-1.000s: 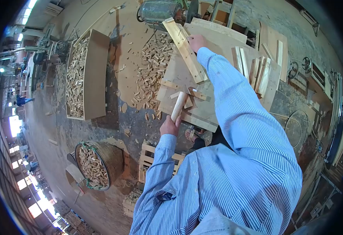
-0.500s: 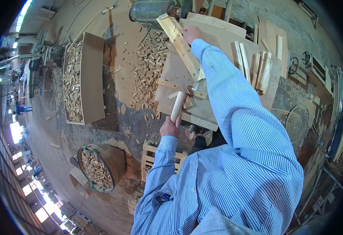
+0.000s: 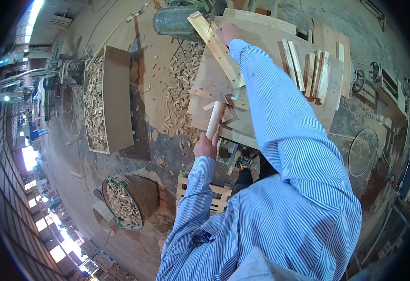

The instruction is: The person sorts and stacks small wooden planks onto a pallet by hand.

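Note:
My left hand [image 3: 206, 145] is closed around the lower end of a pale, thick wooden stick [image 3: 215, 119]. The stick's upper end rests over the near part of the wooden worktable [image 3: 261, 54], beside small wood offcuts [image 3: 228, 114]. My right arm reaches to the far side of the table. There my right hand [image 3: 228, 33], fingers curled, grips the right edge of a long wooden board [image 3: 221, 56] lying slantwise. The fingertips are partly hidden. Close to that hand, at the table's far edge, is a dark disc-shaped blade [image 3: 217, 9].
Wood strips [image 3: 315, 77] lie on the table's right side. A heap of small wood blocks [image 3: 181, 89] covers the floor at left. Beyond stand a long box [image 3: 118, 100] and a round basket [image 3: 149, 196], both filled with blocks. A green cylindrical machine [image 3: 174, 21] sits at the far edge.
The whole view has shifted slightly as my head moved. Both hands keep their holds, and the stick and board stay in nearly the same place on the table.

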`<state>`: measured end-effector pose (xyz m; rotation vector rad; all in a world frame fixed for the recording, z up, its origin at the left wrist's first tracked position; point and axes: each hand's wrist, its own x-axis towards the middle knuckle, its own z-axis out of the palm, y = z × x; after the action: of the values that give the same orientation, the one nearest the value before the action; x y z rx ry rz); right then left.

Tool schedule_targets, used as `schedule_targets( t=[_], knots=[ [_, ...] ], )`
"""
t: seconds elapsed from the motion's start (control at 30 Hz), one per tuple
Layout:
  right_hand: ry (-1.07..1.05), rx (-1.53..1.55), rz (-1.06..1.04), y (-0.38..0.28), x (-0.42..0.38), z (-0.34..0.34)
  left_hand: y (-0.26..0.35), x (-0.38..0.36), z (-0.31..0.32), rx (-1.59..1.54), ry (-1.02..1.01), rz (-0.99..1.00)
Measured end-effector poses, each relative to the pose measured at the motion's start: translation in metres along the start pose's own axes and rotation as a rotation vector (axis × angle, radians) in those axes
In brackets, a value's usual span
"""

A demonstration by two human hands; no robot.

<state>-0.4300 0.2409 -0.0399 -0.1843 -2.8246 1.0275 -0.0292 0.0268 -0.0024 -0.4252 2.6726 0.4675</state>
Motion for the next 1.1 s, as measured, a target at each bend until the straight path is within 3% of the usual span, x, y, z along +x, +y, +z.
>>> schedule_targets(
  t=[0.07, 0.2, 0.27, 0.3, 0.47, 0.53, 0.63, 0.7, 0.77, 0.83, 0.93, 0.97, 1.03, 1.1],
  knots=[
    [0.01, -0.026, -0.097, 0.001, -0.008, -0.011, 0.002, 0.003, 0.002, 0.012, 0.016, 0.015],
    [-0.022, -0.016, -0.1, 0.005, -0.024, -0.021, -0.003, -0.004, 0.004, -0.019, 0.039, 0.02],
    [-0.071, -0.029, 0.013, 0.002, -0.047, -0.036, -0.014, -0.004, 0.009, -0.008, 0.041, 0.05],
    [-0.001, 0.081, 0.033, 0.001, -0.063, -0.039, -0.018, -0.006, 0.011, -0.027, 0.052, 0.057],
    [0.057, 0.453, -0.132, -0.036, -0.185, -0.073, -0.03, -0.022, 0.005, -0.121, 0.079, 0.069],
    [-0.174, 0.383, -0.127, -0.069, -0.242, -0.084, -0.039, -0.029, -0.001, -0.218, 0.099, 0.114],
    [-0.249, 0.543, -0.313, -0.104, -0.329, -0.068, -0.052, -0.045, -0.011, -0.358, 0.168, 0.109],
    [-0.317, 0.496, -0.436, -0.125, -0.372, -0.065, -0.073, -0.045, 0.009, -1.056, 0.416, 0.103],
    [-0.368, 0.467, -0.498, -0.143, -0.409, -0.067, -0.097, -0.049, 0.019, -1.262, 0.513, 0.144],
    [-0.588, 0.346, -0.657, -0.148, -0.442, -0.046, -0.12, -0.071, 0.014, -1.825, 0.29, 0.035],
    [-0.646, 0.362, -0.87, -0.156, -0.484, -0.028, -0.158, -0.112, 0.023, -1.709, 0.356, -0.14],
    [-0.783, 0.313, -0.823, -0.164, -0.493, -0.033, -0.178, -0.122, 0.035, -1.739, 0.369, -0.177],
    [-0.816, 0.363, -0.791, -0.161, -0.509, -0.026, -0.208, -0.165, 0.031, -1.959, 0.291, -0.414],
    [-0.864, 0.316, -0.753, -0.172, -0.517, -0.046, -0.258, -0.193, 0.074, -1.985, 0.399, -0.53]
  ],
)
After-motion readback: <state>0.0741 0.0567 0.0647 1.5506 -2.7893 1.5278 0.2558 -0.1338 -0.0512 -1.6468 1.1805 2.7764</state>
